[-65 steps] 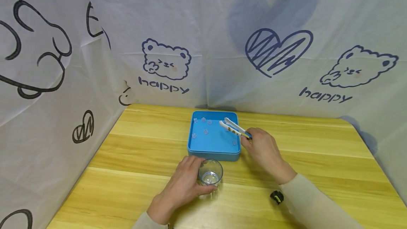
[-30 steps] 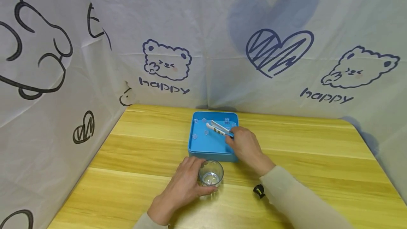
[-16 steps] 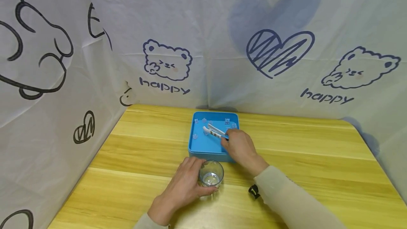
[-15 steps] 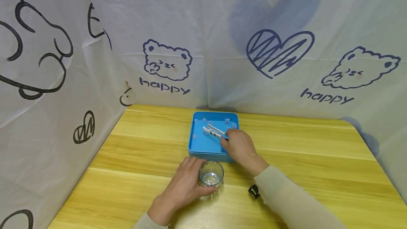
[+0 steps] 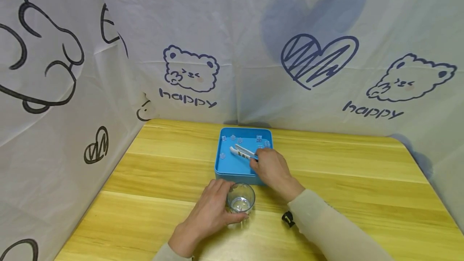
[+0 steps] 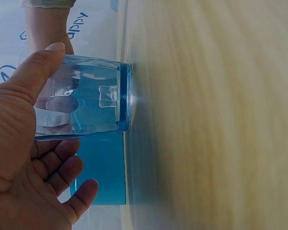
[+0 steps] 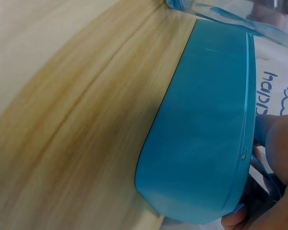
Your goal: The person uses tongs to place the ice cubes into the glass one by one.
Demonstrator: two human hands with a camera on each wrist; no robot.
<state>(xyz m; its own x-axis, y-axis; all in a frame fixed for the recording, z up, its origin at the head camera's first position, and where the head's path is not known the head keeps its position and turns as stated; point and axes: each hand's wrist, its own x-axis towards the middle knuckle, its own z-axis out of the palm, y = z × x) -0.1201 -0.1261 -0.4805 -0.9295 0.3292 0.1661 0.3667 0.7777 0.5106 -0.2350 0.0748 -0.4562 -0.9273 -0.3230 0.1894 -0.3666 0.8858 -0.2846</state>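
Note:
My left hand (image 5: 210, 202) grips a clear drinking glass (image 5: 241, 197) that stands on the table, thumb on the near side and fingers on the far side. A small clear cube-like piece (image 6: 107, 96) shows low in the glass in the left wrist view. My right hand (image 5: 270, 166) holds white patterned tongs (image 5: 243, 155) over the blue box (image 5: 235, 167). Their tips point left, low inside the box, a narrow gap between the arms. Several clear pieces (image 5: 259, 138) lie about in the box. In the right wrist view, the box wall hides the tips.
The box sits near the back of the wood-grain table (image 5: 174, 148), just beyond the glass. A white printed cloth (image 5: 250, 92) hangs behind the table and along its left side. A black object (image 5: 288, 219) shows beside my right sleeve.
My right hand has moved left with the tongs, bringing their tips down to where a clear piece lay mid-box; that piece is now covered by them. My left hand and the glass have stayed put.

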